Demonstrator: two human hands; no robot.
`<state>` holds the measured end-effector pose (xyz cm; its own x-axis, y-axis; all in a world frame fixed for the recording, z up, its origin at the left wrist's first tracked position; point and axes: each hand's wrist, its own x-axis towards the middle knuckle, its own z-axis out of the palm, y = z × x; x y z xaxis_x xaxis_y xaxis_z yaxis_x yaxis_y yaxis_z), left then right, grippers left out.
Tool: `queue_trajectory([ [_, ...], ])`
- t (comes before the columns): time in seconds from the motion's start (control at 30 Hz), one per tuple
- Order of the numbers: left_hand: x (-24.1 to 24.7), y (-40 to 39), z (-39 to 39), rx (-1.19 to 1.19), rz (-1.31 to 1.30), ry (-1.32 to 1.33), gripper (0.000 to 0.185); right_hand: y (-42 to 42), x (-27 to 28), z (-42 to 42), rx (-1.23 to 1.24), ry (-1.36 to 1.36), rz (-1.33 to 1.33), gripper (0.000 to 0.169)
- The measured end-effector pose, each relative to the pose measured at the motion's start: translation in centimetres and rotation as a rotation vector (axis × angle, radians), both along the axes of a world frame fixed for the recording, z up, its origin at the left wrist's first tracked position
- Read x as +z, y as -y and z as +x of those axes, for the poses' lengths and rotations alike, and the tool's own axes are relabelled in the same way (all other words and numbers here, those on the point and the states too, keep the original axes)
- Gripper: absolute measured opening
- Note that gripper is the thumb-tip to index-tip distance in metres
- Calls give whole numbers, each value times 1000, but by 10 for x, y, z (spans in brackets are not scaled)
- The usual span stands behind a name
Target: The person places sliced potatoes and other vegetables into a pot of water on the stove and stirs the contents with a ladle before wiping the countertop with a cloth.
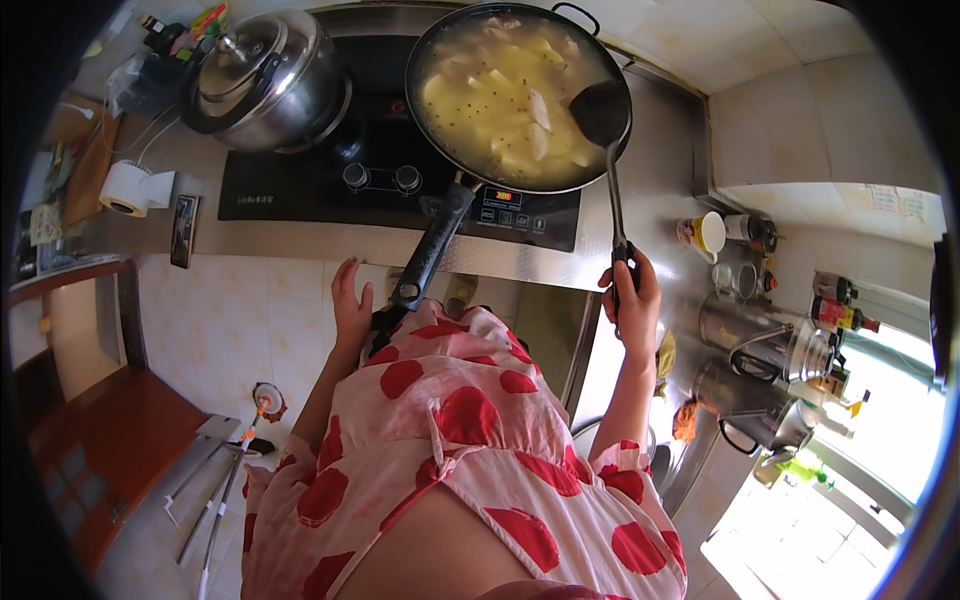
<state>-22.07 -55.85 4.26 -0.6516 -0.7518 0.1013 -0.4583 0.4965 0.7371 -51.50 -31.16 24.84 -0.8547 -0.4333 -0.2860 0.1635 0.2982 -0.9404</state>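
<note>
My right hand [636,300] is closed around the dark handle of a cooking turner [616,199]. The turner's black blade [598,112] rests at the right side of a wide black frying pan [519,186], partly over the broth. Pale yellow chunks that look like potato [480,97], some pieces of meat [538,112] and small dark specks lie in the cloudy liquid. The pan's black handle [435,247] points towards my body. Just left of that handle, my left hand [351,304] hangs with nothing in it, fingers somewhat apart.
The pan sits on a black glass cooktop [300,187] with a lit display [502,196]. At the left stand a lidded steel pot [262,97], a white paper roll [131,187] and a phone [184,229]. A mug [705,234] and steel kettles [742,330] line the right counter.
</note>
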Motion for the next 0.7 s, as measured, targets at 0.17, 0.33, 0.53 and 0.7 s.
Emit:
queue_trajectory([
  [0.17, 4, -12, 2, 93, -65, 15, 42, -4, 6, -17, 90, 84, -72, 32],
  [0.33, 6, -15, 3, 134, -72, 21, 42, -3, 2, -22, 169, 120, -9, 33],
  [0.53, 7, -3, -8, 95, -33, -9, 42, 1, 18, -10, 49, -152, 71, 40],
  [0.7, 20, 19, -26, -2, -25, -116, 42, 16, 36, 11, -10, -362, 101, 35],
])
